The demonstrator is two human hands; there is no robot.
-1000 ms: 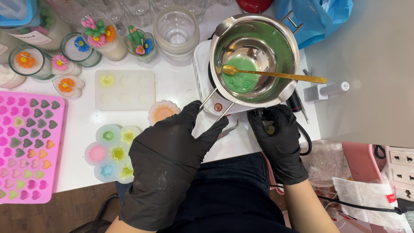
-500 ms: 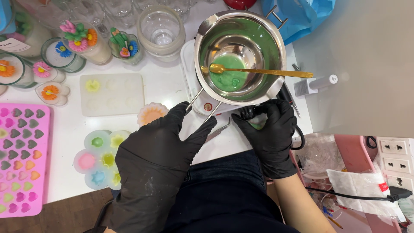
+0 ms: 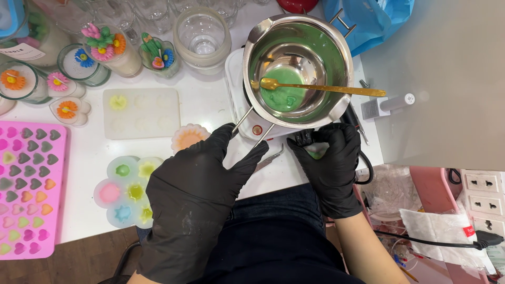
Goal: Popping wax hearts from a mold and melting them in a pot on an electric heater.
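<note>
A steel melting pot with green wax in its bottom sits on a small white hot plate. A gold spoon lies across the pot's rim with its bowl in the wax. My left hand, in a black glove, grips the pot's two-wire handle. Also gloved in black, my right hand pinches the hot plate's black knob at the front right, where a bit of green shows between the fingers.
Metal tweezers lie between my hands. Left of the pot are a flower-shaped clear mould, a white mould, a pink heart mould, decorated candle jars and an empty glass jar. A power strip sits lower right.
The view shifted slightly left and back. Both hands have stayed on the handle and the knob; the pot and spoon have not moved.
</note>
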